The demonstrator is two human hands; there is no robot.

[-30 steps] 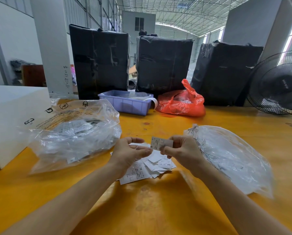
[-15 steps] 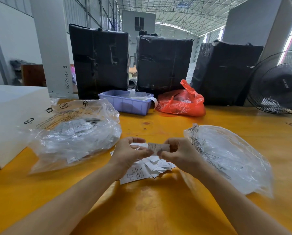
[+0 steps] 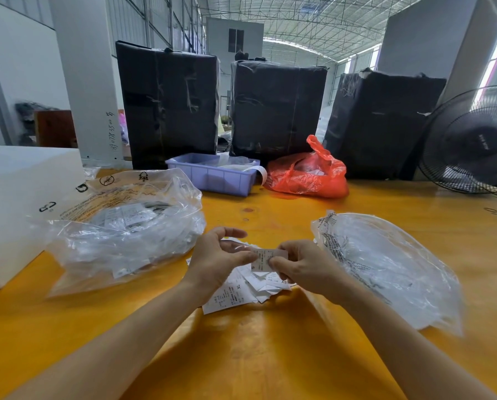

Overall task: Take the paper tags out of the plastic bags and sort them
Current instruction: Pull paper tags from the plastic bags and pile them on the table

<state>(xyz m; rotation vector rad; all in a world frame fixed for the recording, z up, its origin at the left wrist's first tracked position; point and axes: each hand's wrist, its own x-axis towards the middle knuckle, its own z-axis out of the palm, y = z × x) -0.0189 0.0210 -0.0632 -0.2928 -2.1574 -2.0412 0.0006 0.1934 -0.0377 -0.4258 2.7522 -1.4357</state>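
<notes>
A small white paper tag [image 3: 265, 259] is pinched between the fingers of my right hand [image 3: 305, 268], just above a loose pile of white tags [image 3: 243, 291] on the yellow table [image 3: 256, 356]. My left hand [image 3: 218, 259] hovers beside the tag, its thumb tip at the tag's left edge, fingers curled apart. A clear plastic bag with tags inside [image 3: 126, 226] lies to the left of my hands. A second clear bag [image 3: 385, 269], mostly flat, lies to the right.
At the back stand three black wrapped bales [image 3: 169, 102], a lilac plastic tray [image 3: 212, 176] and a red plastic bag [image 3: 308, 174]. A black fan [image 3: 475, 140] is at the far right. A white box [image 3: 16, 203] fills the left edge.
My right hand has lowered the tag from an upright hold toward the pile and brought it against my left thumb. The bags have not moved.
</notes>
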